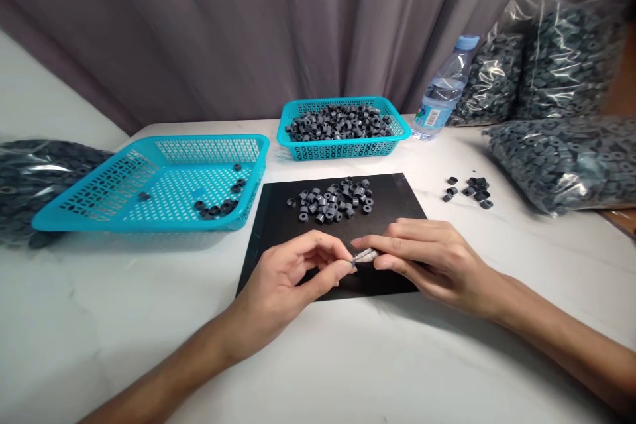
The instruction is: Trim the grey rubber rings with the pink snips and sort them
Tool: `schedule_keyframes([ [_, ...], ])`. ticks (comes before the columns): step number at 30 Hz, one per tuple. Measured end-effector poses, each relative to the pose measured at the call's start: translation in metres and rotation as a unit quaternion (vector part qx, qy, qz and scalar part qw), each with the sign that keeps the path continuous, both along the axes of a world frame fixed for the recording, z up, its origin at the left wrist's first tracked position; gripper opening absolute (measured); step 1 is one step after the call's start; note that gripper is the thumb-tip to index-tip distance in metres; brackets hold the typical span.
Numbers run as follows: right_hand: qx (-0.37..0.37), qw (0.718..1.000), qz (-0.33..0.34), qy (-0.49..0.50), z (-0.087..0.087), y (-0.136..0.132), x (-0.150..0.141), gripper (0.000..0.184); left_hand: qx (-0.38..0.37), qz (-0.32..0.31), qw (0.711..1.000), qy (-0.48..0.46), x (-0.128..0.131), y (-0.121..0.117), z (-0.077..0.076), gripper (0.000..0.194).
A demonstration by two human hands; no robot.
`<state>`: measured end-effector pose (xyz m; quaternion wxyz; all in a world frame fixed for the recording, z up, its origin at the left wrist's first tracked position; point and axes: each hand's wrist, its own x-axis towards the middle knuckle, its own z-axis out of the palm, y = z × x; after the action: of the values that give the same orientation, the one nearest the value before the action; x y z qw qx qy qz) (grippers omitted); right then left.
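Observation:
Above the black mat (387, 281), my left hand (293, 271) pinches a small dark ring (354, 264) between thumb and index finger; the fingertips hide most of it. My right hand (437, 255) is closed on a small pointed metal tool (366, 255) with a pale body, possibly tweezers or a blade. Its tip touches or nearly touches the ring. Just beyond my hands, a pile of grey rubber-like rings (332, 202) lies on the mat.
A large blue basket (163, 225) at left holds several rings. Behind the mat stands a smaller blue basket (342, 149) full of rings. Loose rings (477, 189), a water bottle (442, 96) and filled clear bags (571, 159) are at right; another bag (30, 179) lies far left.

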<state>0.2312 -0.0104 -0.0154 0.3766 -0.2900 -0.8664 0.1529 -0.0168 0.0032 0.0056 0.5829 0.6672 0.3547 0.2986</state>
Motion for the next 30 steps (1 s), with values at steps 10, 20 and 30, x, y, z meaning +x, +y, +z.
schedule_keyframes([
  [10,-0.008,1.000,0.010,0.003,0.0005,-0.0002,0.0008,0.027,-0.001,0.004,1.000,0.002,-0.0017,-0.0020,-0.0006,0.003],
  [20,-0.004,1.000,0.007,-0.011,-0.0015,-0.0001,0.0000,0.027,-0.013,0.022,1.000,0.013,0.0005,0.0008,0.0006,0.004],
  [30,0.008,1.000,-0.001,-0.001,0.0000,0.0008,0.0010,0.027,0.021,0.014,1.000,0.004,0.0001,0.0002,-0.0016,0.004],
])
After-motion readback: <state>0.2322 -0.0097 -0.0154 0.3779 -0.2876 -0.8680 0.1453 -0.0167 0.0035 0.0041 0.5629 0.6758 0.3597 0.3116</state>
